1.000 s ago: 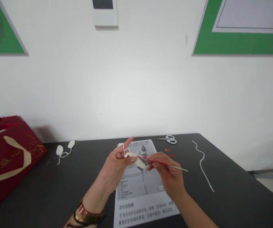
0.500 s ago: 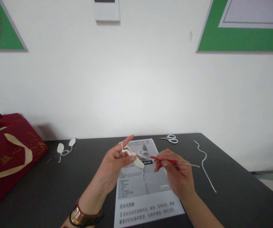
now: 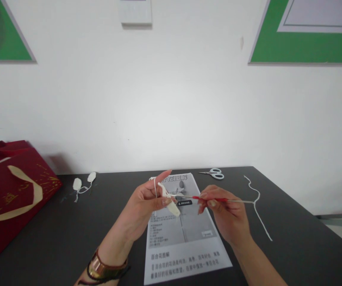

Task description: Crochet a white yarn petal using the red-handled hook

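My left hand (image 3: 147,202) is raised above the dark table (image 3: 58,238), pinching a small white crochet piece (image 3: 172,207) between thumb and fingers. White yarn (image 3: 154,186) loops over its outstretched index finger. My right hand (image 3: 226,214) grips a crochet hook (image 3: 218,200) with a red grip and a thin metal shaft. The hook's tip points left and meets the white piece. Both hands hover over a printed instruction sheet (image 3: 185,246) lying on the table.
A red gift bag (image 3: 7,194) with a cream ribbon handle lies at the left. Two small white crochet pieces (image 3: 81,184) sit near the wall. Scissors (image 3: 214,173) lie behind the sheet. A loose white yarn strand (image 3: 258,206) runs along the right side.
My right hand has drawn the hook to the right, away from my left hand, so more of the shaft shows between them. The left hand holds its pose.
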Motion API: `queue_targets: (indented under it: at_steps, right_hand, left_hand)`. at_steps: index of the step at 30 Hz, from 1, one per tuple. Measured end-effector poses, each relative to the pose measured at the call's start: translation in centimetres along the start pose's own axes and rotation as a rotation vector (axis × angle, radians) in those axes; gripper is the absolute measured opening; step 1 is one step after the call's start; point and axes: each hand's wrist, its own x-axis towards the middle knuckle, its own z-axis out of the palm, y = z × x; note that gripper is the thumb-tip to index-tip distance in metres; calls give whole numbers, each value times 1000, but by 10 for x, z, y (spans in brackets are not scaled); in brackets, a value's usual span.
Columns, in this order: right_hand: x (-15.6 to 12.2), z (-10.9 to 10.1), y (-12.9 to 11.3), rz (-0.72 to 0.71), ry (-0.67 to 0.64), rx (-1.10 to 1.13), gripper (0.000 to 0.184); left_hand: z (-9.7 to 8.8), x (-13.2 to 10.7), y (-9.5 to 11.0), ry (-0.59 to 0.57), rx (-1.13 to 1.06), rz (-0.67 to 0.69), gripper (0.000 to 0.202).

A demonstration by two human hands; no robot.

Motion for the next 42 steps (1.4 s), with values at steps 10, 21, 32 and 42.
queue_targets:
  at_steps: [10, 21, 32, 42]
  right_hand:
    - [2, -2, -4, 18, -17, 14, 13]
    - [-2, 6, -2, 29, 56, -48, 11]
    - [-13, 29, 13, 244, 330, 96, 12]
    - [-6, 29, 10, 419, 335, 346, 12]
  left_hand:
    - [-1, -1, 2, -36, -7, -54, 58]
    - [10, -4, -1, 86, 85, 61, 72]
    - [25, -1, -19, 247, 176, 245, 85]
    - [21, 2, -26, 181, 245, 332, 97]
